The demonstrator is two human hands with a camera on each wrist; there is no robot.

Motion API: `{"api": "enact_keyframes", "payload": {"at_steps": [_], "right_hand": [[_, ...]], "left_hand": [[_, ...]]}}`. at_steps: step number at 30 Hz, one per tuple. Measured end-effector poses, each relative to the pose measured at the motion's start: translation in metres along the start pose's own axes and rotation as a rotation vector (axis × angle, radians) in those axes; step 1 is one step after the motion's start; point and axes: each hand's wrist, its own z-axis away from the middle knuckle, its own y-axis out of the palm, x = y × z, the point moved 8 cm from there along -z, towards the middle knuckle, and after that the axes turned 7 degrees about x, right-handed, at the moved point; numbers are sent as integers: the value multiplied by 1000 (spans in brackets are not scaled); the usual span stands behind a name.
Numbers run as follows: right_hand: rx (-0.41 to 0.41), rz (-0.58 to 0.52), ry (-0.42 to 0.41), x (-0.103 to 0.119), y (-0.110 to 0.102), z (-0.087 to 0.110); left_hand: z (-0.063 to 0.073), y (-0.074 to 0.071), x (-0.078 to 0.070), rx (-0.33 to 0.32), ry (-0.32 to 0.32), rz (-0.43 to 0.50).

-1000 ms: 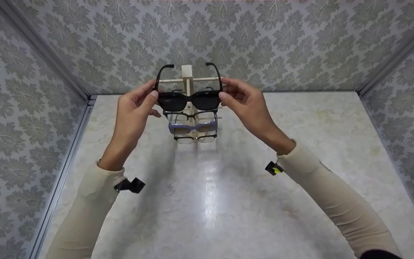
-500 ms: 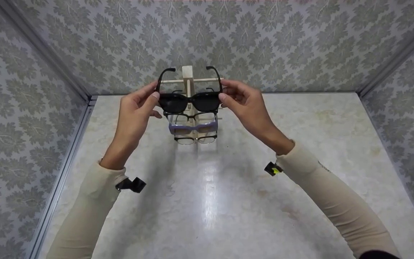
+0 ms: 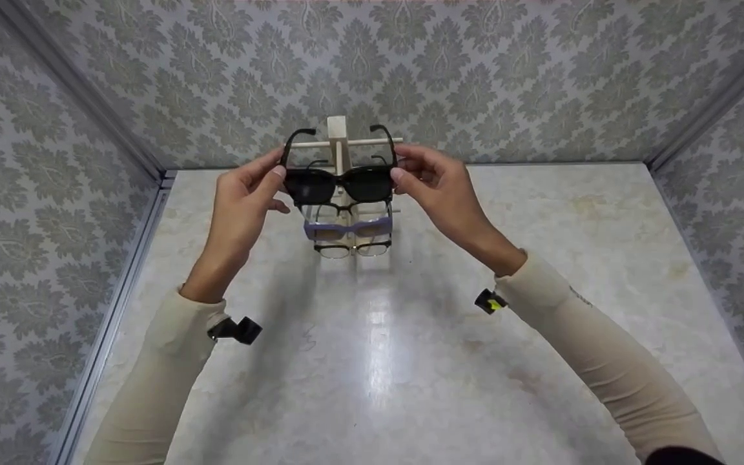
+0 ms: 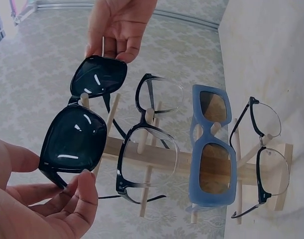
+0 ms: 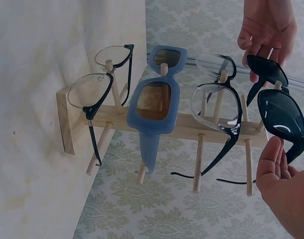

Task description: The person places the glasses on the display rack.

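Observation:
Black sunglasses [image 3: 370,185] are held level at the top tier of a wooden eyewear stand [image 3: 337,128], their temples reaching back over the top crossbar. My left hand [image 3: 237,203] pinches one hinge corner between thumb and fingers. At the opposite corner, my right hand [image 3: 442,190] pinches the frame the same way. In the left wrist view, the bridge of the sunglasses [image 4: 74,137] is close to the top nose peg [image 4: 84,99]; whether it bears on the peg I cannot tell.
Below on the stand hang black-topped clear glasses [image 4: 121,167], blue-framed sunglasses [image 4: 195,177] and half-rim glasses [image 4: 261,179]. Wooden side pegs [image 5: 197,164] stick out at each tier. The stand is on a marbled table [image 3: 540,336] near the patterned back wall [image 3: 436,58].
The sunglasses' temple tips have come down a little towards the top crossbar. Both hands keep their pinch on the frame and have barely shifted.

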Motion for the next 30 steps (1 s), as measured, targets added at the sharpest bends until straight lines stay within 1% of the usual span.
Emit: {"api": "enact_keyframes", "payload": {"at_steps": [7,15,17,20,24,30], "right_hand": [[1,9,1,-3,0,0],[-5,3,-6,-4,0,0],[-7,1,-7,-4,-1,0],[-7,2,-13,-6,-1,1],[3,47,-29,-10,-4,9],[4,111,-36,-16,-19,27]], "left_hand": [[0,0,2,-1,-3,0],[0,1,2,-13,15,-7],[0,1,2,-19,15,-25],[1,0,2,-37,8,-89],[7,-6,6,-56,-3,-157],[23,-18,20,-82,3,-185]]}}
